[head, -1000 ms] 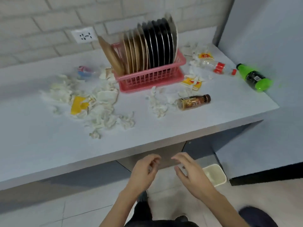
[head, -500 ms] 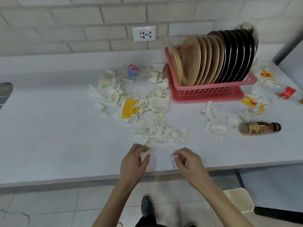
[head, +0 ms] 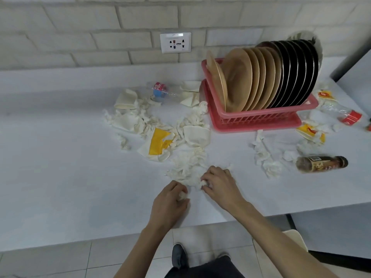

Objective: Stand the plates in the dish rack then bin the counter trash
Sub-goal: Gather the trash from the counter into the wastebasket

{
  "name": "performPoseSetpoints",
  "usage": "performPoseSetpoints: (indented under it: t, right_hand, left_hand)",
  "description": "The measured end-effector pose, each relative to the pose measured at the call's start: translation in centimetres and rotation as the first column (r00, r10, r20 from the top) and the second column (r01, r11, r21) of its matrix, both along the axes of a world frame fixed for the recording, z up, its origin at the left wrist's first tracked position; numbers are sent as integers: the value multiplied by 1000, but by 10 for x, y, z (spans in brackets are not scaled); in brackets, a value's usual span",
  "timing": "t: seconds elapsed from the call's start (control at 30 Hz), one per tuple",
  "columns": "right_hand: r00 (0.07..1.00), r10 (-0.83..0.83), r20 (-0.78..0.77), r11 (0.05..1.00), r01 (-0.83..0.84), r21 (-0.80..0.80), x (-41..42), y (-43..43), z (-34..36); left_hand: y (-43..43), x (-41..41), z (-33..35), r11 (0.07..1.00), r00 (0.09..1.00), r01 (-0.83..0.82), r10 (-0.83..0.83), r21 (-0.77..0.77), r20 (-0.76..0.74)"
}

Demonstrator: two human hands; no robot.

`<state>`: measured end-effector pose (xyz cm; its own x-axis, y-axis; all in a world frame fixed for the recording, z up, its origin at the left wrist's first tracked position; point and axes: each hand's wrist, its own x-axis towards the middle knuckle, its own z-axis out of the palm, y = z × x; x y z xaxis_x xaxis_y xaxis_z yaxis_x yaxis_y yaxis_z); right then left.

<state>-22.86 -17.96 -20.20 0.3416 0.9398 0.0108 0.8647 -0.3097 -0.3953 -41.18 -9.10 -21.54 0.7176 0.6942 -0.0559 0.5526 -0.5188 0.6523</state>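
Plates part looks done: the tan and black plates point(head: 261, 77) all stand on edge in the pink dish rack point(head: 261, 117) at the back right of the counter point(head: 60, 177), and I see none lying loose. Trash part is barely begun, by my read. Left hand point(head: 170, 201) has its fingers curled round a small tissue wad point(head: 182, 196) near the front edge. Right hand point(head: 218, 183) is just beside it, fingers curled down into the near end of the tissue pile point(head: 188, 167), pinching a clump. Left on the counter: the rest of that pile running back toward the rack, a yellow wrapper point(head: 159, 141), a squashed paper cup point(head: 126, 99), a clear bottle point(head: 162, 91), more tissue right of the rack, yellow-red packets point(head: 309, 131), a second clear bottle point(head: 341, 113), and a brown bottle point(head: 321, 164) on its side. The bin point(head: 293, 236) sits on the floor below the counter's right end. Only a corner shows, so I can't tell what's in it. Most of the binning remains.
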Motion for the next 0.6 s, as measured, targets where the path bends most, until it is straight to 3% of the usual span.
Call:
performPoseSetpoints:
  t: [0.23,0.3,0.4,0.47,0.6]
  right_hand:
    - [915,2,-404,971,95,218,6,-8,34]
    - [832,-34,-554,952,195,234,8,-11,46]
    - [629,-109,-769,917,363,167,14,-12,55]
    - [512,-140,-848,887,444,122,18,-11,56]
    - [375,-181,-909,867,497,32,13,-11,61]
  left_hand:
    - [5,-11,11,998,985,-34,41,-47,168]
    - [5,-14,14,997,977,-41,55,-69,207]
    - [5,-14,19,994,960,-49,75,-102,269]
    - [3,-13,24,989,943,-71,109,-130,315]
    - [1,-11,31,954,916,-108,205,-279,345]
